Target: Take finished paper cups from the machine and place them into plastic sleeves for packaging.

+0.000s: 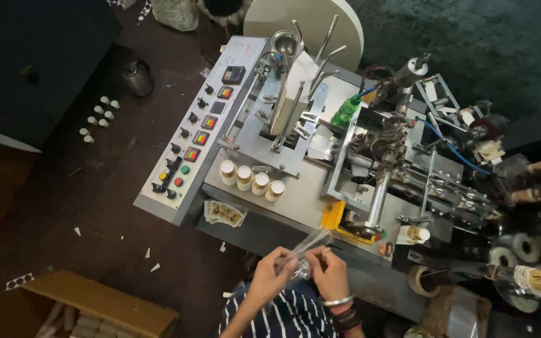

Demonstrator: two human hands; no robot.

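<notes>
Both hands are raised together in front of a grey machine (295,194). My left hand (269,276) and my right hand (331,275), with bangles on its wrist, pinch a clear plastic sleeve (307,245) between them. The sleeve sticks up and to the right towards the machine's yellow part (333,216). Below the hands, a striped garment (289,316) shows. Several small paper cups (252,178) stand in a row on the machine's flat top, just beyond the hands.
A control panel (198,125) with knobs and small displays runs along the machine's left side. Printed paper blanks (223,213) lie at its front edge. A green bottle (345,111), a big white roll (308,19), a cardboard box (95,303), floor cups (98,116) and tape rolls (421,278) surround it.
</notes>
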